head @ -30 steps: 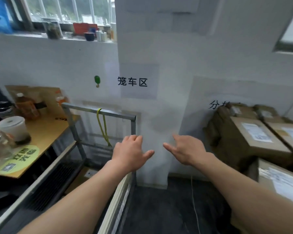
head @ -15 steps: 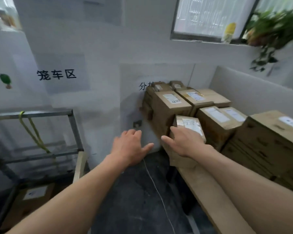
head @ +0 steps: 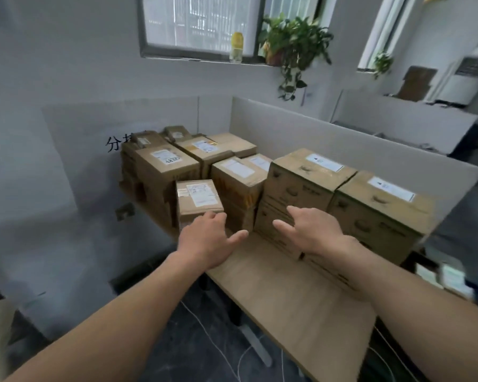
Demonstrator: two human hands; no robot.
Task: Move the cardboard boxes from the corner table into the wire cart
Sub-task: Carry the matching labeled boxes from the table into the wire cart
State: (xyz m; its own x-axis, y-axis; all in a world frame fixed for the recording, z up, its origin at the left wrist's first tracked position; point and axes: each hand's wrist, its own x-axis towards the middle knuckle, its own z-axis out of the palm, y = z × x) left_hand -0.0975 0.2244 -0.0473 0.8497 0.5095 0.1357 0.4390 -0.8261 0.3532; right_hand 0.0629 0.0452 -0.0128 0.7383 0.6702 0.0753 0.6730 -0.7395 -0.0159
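Several labelled cardboard boxes stand on the wooden corner table [head: 287, 296]. The nearest is a small box [head: 196, 201] at the table's left edge. Behind it stand taller boxes [head: 163, 172], and two large stacked boxes [head: 304, 183] fill the right side. My left hand [head: 207, 241] hovers open just in front of the small box, fingers spread near its lower front. My right hand [head: 309, 230] is open in front of the large right-hand stack, holding nothing. The wire cart is out of view.
A grey partition [head: 342, 144] runs behind the boxes on the right. The wall [head: 53, 133] bounds the table on the left. A potted plant [head: 293, 42] and a yellow bottle [head: 236, 48] sit on the window sill. Cables [head: 218, 346] lie on the dark floor under the table.
My view has swung right from the wire cart to the corner table. Both open hands have moved with it and now reach over the table toward the boxes.
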